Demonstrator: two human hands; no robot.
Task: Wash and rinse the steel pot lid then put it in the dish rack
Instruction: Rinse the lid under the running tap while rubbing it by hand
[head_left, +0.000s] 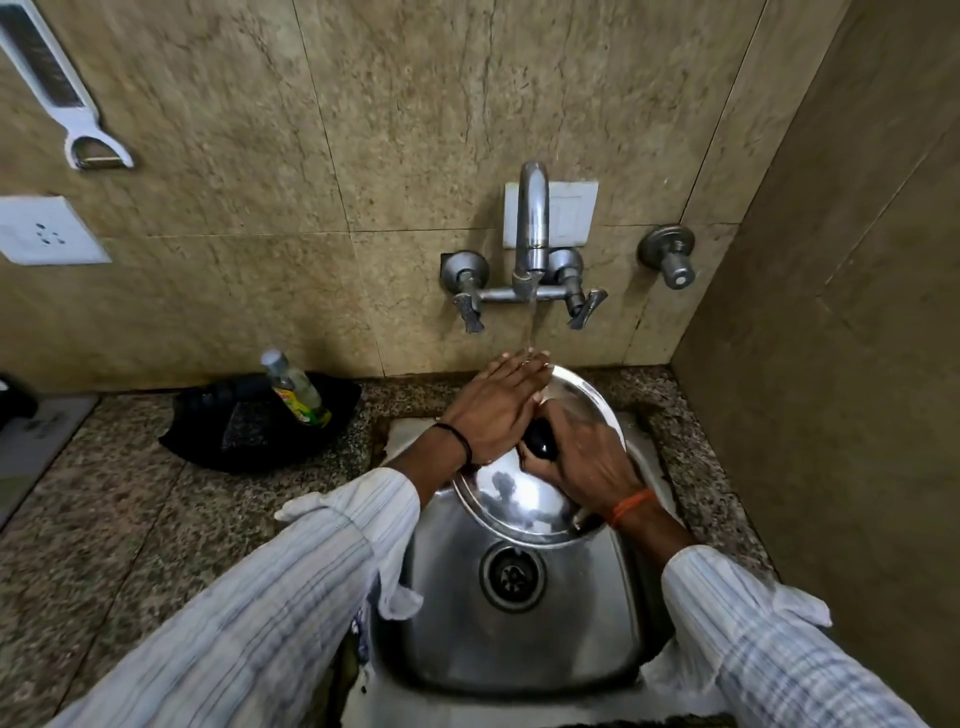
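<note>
Soap bottle (297, 387) stands in a black tray on the counter, left of the sink (519, 639). Left hand (498, 410) lies flat on the pot lid (524, 493), fingers spread under the tap (532, 228) stream. Right hand (582, 447) is closed around the black knob (540, 440), holding the lid tilted over the sink. To rinse well, I think it is good to turn the lid slowly by the knob, so water reaches every edge.
</note>
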